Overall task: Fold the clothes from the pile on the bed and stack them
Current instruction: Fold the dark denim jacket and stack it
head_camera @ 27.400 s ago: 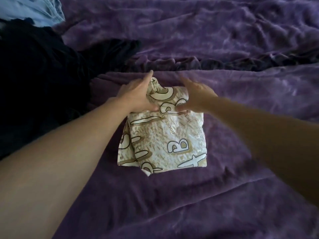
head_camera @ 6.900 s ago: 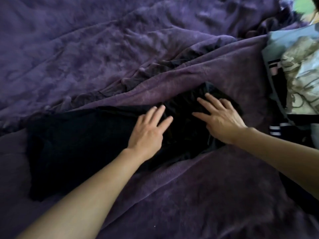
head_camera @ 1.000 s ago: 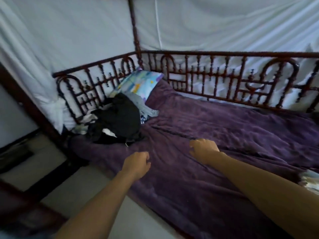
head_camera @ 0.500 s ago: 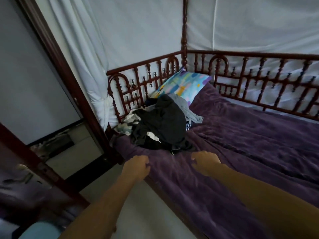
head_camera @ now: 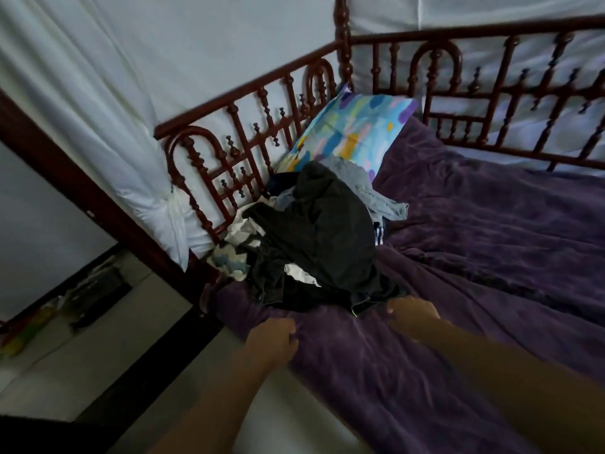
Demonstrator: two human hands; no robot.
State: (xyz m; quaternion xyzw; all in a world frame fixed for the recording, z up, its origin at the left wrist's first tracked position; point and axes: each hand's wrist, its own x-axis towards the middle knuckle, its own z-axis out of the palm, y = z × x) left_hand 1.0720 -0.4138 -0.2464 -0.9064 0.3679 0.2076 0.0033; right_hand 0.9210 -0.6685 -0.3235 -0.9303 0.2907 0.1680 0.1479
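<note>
A pile of unfolded clothes [head_camera: 314, 237] lies at the head corner of the bed, topped by a dark garment with grey, white and patterned pieces under and beside it. The bed is covered by a purple blanket [head_camera: 474, 257]. My left hand [head_camera: 271, 342] hovers over the bed's near edge with fingers curled and nothing in it, a short way below the pile. My right hand [head_camera: 412, 317] reaches to the pile's lower edge, fingers bent at the hem of the dark garment; whether it grips the cloth I cannot tell. The folded stack is out of view.
A colourful pillow [head_camera: 353, 132] leans against the carved red wooden railing [head_camera: 255, 126] behind the pile. White curtains [head_camera: 98, 93] hang around the frame. A dark bedpost [head_camera: 82, 191] slants at left, with pale floor [head_camera: 98, 371] below it.
The view has closed in on the pile. Both hands moved forward toward it, and my right hand now reaches its lower edge.
</note>
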